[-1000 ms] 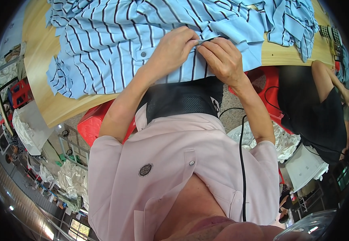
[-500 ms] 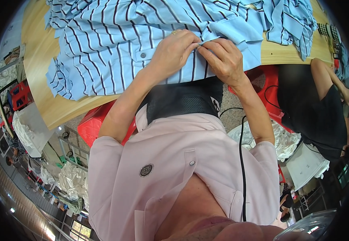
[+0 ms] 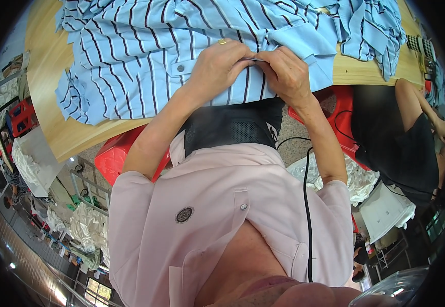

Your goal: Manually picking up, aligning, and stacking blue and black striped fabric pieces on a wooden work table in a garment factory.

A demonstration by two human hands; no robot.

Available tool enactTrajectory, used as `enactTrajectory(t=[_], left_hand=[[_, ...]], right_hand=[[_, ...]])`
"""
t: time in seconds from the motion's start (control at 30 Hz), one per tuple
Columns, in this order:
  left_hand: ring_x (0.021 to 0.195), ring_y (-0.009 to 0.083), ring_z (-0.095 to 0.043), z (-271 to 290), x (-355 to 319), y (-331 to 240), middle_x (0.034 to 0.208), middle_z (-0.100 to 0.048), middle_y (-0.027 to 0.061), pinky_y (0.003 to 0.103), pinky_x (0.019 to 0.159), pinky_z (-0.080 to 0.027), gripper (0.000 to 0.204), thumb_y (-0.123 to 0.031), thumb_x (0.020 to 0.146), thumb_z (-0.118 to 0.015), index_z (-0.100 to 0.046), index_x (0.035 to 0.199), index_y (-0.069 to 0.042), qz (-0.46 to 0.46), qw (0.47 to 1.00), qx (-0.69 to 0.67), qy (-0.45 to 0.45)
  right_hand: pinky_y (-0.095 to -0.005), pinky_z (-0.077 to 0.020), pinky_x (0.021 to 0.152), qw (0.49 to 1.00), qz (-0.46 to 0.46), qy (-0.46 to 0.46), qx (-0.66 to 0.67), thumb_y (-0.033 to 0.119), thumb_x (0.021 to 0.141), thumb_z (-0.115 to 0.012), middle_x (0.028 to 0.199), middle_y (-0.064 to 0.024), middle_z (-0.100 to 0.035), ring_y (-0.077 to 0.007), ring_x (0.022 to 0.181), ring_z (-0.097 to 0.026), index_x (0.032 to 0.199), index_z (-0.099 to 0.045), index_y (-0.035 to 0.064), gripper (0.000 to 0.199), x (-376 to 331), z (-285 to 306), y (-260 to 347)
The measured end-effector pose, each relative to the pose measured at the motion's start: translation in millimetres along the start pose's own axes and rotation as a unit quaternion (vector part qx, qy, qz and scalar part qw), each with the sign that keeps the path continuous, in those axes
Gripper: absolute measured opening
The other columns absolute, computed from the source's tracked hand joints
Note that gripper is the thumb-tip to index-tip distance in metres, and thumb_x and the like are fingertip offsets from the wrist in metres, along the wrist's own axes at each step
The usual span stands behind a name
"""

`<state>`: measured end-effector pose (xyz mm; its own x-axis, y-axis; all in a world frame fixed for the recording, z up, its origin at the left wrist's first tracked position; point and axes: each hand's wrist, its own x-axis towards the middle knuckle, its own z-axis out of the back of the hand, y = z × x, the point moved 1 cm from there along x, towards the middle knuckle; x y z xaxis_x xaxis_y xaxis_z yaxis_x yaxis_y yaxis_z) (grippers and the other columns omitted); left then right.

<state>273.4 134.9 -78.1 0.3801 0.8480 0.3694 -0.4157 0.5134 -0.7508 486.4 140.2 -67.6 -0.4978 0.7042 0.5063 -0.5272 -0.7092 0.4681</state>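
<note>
A light blue shirt with dark and white stripes (image 3: pixel 115 66) lies spread and rumpled across the wooden table in front of me. My left hand (image 3: pixel 222 64) pinches a fold of it between thumb and fingers; a gold-coloured ring is on one finger. Close by on the right, my right hand (image 3: pixel 286 74) grips the same fold, its fingers curled in. The fingertips of both hands almost meet there, and the exact edge between them is partly hidden. Left of my left hand, a tab with a dark button (image 3: pixel 180 68) shows on the shirt.
The pale wooden table (image 3: pixel 48 97) curves round the cloth. More striped blue cloth (image 3: pixel 371 30) lies at the far right. A person in black (image 3: pixel 394 133) sits at my right. Red stools (image 3: pixel 112 158) stand beneath the table edge; white fabric heaps (image 3: pixel 361 179) lie lower right.
My right hand has turned and its fingers have curled more tightly around the fold. My left hand stays in nearly the same place.
</note>
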Motion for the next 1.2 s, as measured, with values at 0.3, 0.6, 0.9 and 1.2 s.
enactTrajectory(t=[0.3,0.6,0.9,1.2], left_hand=[[0.091,0.0336,-0.074,-3,1,-5,0.096,-0.077,0.0132,0.041,0.081,-0.058,0.013,0.004,0.087,-0.078,-0.073,0.098,-0.001,-0.027,0.998,0.052,-0.021],[0.093,0.0336,-0.07,-9,1,-16,0.104,-0.073,0.0127,0.043,0.082,-0.058,0.018,0.005,0.083,-0.07,-0.068,0.099,-0.002,-0.022,0.988,0.151,-0.013],[0.1,0.0246,-0.07,15,-4,-30,0.121,-0.073,0.0047,0.037,0.084,-0.059,0.032,-0.01,0.086,-0.067,-0.073,0.116,-0.005,-0.127,0.963,0.205,0.117],[0.097,0.0282,-0.068,-10,15,-44,0.105,-0.071,0.0061,0.04,0.079,-0.054,0.024,-0.018,0.087,-0.084,-0.073,0.105,-0.008,-0.042,0.96,0.275,0.031]], right_hand=[[-0.0389,-0.0555,0.063,1.0,-0.001,-0.006,0.024,-0.008,0.081,-0.073,0.083,-0.0065,-0.067,-0.0268,0.075,-0.066,0.096,-0.067,0.0062,0.022,3,-1,3],[-0.0389,-0.0539,0.061,1.0,0.015,0.0,0.022,-0.009,0.076,-0.073,0.079,-0.0064,-0.062,-0.0273,0.072,-0.064,0.096,-0.065,0.0064,0.027,-1,-5,9],[-0.0375,-0.0591,0.066,0.995,-0.032,-0.071,-0.061,0.0,0.079,-0.085,0.1,-0.0055,-0.072,-0.0251,0.082,-0.073,0.096,-0.072,0.0086,0.024,-26,20,-5],[-0.054,-0.0382,0.114,0.991,-0.058,0.045,-0.112,0.022,0.087,-0.087,0.113,0.0011,-0.072,-0.0233,0.11,-0.066,0.112,-0.078,0.0146,0.028,-24,42,-4]])
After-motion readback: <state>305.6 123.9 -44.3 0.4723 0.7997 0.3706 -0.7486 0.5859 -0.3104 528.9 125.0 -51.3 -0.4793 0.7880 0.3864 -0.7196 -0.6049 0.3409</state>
